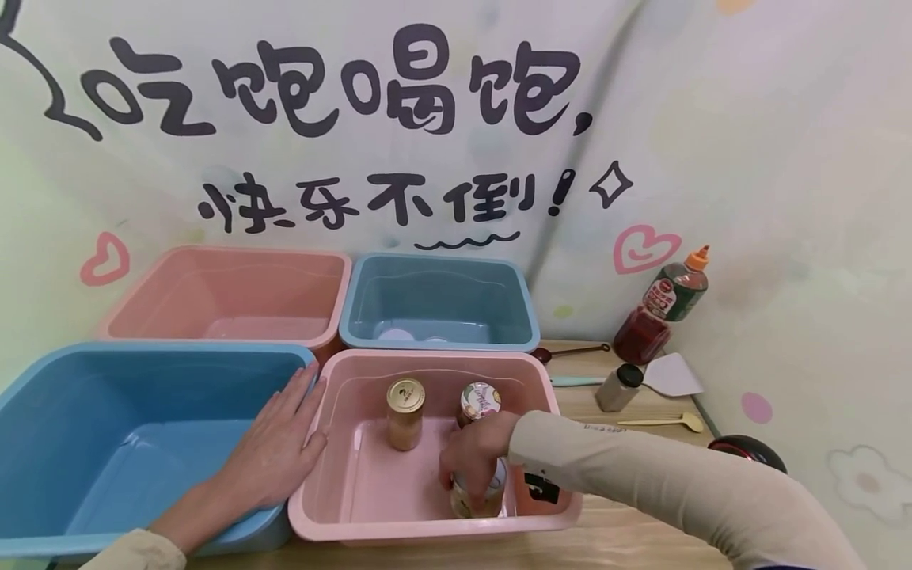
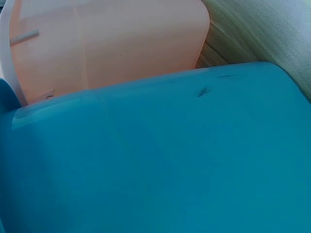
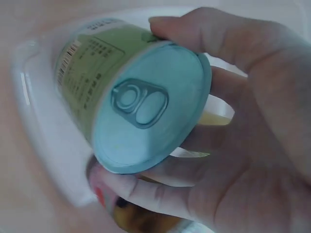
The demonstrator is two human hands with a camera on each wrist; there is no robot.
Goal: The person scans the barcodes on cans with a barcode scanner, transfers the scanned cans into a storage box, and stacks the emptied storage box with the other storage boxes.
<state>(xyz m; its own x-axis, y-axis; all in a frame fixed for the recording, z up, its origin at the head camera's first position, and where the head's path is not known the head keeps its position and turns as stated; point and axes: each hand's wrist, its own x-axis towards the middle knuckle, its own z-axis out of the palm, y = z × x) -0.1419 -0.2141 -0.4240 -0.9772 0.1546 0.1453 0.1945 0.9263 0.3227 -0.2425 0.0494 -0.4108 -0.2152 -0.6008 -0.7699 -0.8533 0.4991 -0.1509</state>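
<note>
My right hand (image 1: 479, 453) reaches down into the near pink bin (image 1: 385, 532). In the right wrist view its thumb and fingers curve round a pull-tab can (image 3: 146, 111) with a green label and silvery lid. The can tilts in the hand near the bin's right side. Behind the hand stands a jar with a patterned lid (image 1: 480, 400), partly covered by the hand. A gold-topped can (image 1: 405, 416) stands upright further left. My left hand (image 1: 274, 443) lies with straight fingers across the adjoining rims of the large blue bin (image 1: 157, 348) and the pink bin; the left wrist view does not show it.
Behind are another pink bin (image 1: 235, 252) and a smaller blue bin (image 1: 442, 261). On the wooden table (image 1: 627, 538) at right are a sauce bottle (image 1: 663, 305), a black-capped shaker (image 1: 618, 388), a white spatula (image 1: 672, 375) and a yellow spoon (image 1: 689, 422). A printed cloth hangs behind.
</note>
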